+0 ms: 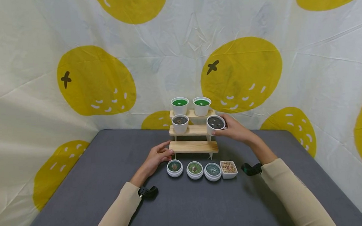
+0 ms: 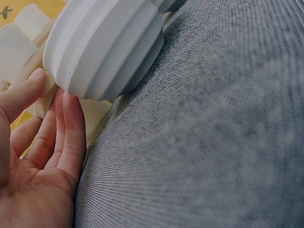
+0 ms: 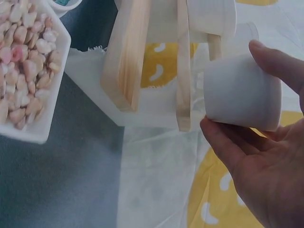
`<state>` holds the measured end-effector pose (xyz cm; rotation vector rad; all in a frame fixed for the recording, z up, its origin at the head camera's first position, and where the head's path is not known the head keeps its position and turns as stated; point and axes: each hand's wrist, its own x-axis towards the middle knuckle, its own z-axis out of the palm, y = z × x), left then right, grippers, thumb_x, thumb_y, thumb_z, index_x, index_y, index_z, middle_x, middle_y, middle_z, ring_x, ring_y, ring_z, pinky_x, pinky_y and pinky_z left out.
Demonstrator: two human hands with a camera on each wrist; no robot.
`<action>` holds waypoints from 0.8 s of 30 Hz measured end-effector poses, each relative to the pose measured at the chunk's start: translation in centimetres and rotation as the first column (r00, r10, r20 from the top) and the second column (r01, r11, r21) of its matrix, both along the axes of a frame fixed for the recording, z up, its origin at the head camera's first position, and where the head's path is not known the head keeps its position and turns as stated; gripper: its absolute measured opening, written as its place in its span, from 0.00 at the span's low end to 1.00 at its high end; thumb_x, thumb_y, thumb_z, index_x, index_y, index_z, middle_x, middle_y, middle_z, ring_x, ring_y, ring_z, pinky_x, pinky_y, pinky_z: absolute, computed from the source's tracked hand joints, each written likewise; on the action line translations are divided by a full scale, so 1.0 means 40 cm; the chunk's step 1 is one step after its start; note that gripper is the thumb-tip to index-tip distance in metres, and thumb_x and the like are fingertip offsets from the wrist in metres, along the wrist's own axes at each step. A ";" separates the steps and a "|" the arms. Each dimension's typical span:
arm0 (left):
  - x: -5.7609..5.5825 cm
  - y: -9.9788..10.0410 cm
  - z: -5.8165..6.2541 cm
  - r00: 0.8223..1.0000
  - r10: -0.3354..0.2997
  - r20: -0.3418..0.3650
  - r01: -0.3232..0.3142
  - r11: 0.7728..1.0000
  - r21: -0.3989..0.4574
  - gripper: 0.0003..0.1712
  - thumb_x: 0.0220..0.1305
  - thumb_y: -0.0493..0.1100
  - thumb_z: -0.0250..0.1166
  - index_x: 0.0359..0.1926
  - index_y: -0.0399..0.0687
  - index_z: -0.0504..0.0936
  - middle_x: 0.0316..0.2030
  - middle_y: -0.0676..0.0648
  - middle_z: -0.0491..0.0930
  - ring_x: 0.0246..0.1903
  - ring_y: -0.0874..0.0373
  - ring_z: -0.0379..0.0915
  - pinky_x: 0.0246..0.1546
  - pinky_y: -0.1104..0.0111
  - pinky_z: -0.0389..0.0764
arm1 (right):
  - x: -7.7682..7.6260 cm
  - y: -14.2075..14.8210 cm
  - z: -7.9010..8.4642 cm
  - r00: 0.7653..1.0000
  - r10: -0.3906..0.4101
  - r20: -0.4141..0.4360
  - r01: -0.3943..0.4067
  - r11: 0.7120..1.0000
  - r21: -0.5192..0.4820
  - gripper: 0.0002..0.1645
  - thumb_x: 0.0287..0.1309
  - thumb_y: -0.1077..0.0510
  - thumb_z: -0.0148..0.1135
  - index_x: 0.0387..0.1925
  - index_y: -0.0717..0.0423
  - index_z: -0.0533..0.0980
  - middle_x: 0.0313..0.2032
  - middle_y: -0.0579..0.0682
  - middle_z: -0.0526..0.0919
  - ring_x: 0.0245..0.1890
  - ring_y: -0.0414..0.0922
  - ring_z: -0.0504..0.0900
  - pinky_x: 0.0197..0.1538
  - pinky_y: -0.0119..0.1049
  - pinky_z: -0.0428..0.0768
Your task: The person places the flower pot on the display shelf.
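My right hand [image 1: 234, 129] grips a white cup [image 1: 215, 123] with dark contents at the right end of the middle step. In the right wrist view, thumb and fingers hold the cup [image 3: 242, 92] by its sides. My left hand [image 1: 156, 157] pinches the left end of the lowest step of a three-tier wooden stand [image 1: 194, 146]; the left wrist view shows the thumb [image 2: 31, 90] on one side of that end and fingers on the other. A second dark-filled cup [image 1: 180, 126] stands on the middle step's left, and two green-filled cups [image 1: 180, 108] stand on the top step.
In front of the stand sit three round ridged white pots [image 1: 174, 170] with greenish contents. Beside them is a square white dish [image 1: 228, 171] of pale pebbles. The grey tabletop [image 1: 185, 207] meets a white cloth backdrop [image 1: 167, 76] with yellow shapes.
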<state>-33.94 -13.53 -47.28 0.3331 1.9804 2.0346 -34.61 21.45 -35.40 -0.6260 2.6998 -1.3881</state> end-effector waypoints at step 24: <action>0.002 0.000 0.002 1.000 0.006 0.008 -0.006 1.000 0.007 0.36 0.62 0.44 0.67 0.70 0.51 0.65 0.39 0.44 0.83 0.42 0.47 0.79 0.42 0.66 0.83 | -0.044 -0.097 -0.010 0.996 -0.086 -0.013 0.086 0.996 -0.024 0.45 0.48 0.51 0.74 0.61 0.60 0.61 0.53 0.58 0.75 0.50 0.51 0.75 0.51 0.41 0.73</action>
